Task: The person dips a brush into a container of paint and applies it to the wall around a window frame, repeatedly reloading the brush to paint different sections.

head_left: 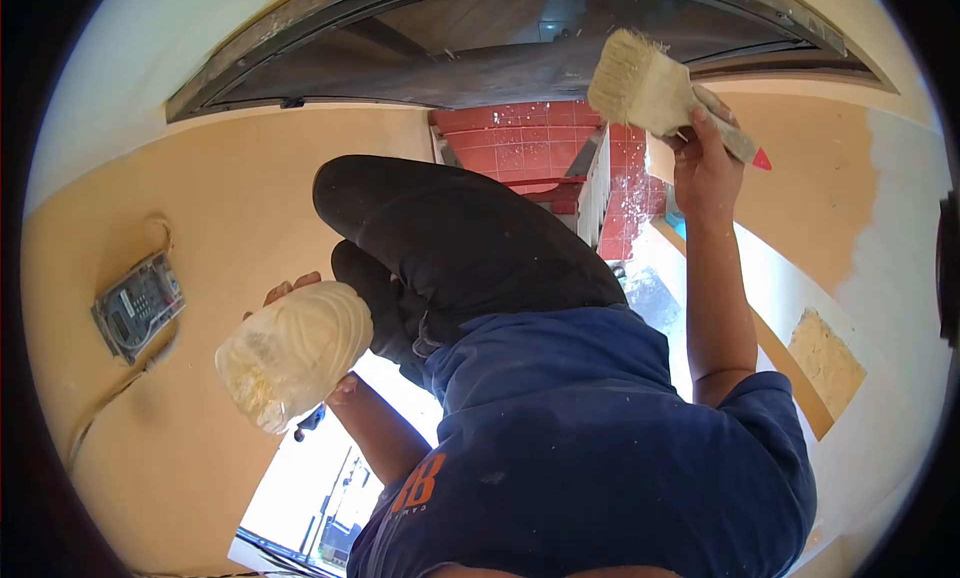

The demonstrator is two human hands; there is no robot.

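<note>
The right hand (708,163) has its fingers closed around the handle of the wide paintbrush (650,90), bristles beyond them, its long axis slanting from the bristles at upper left to the pink-tipped handle end at lower right (part of the handle is hidden by the grip). The left hand (345,388) supports a translucent plastic container (293,356), tilted near the dark-trousered legs (470,238); its fingers curl partly out of sight behind it, and its contents are hard to make out.
</note>
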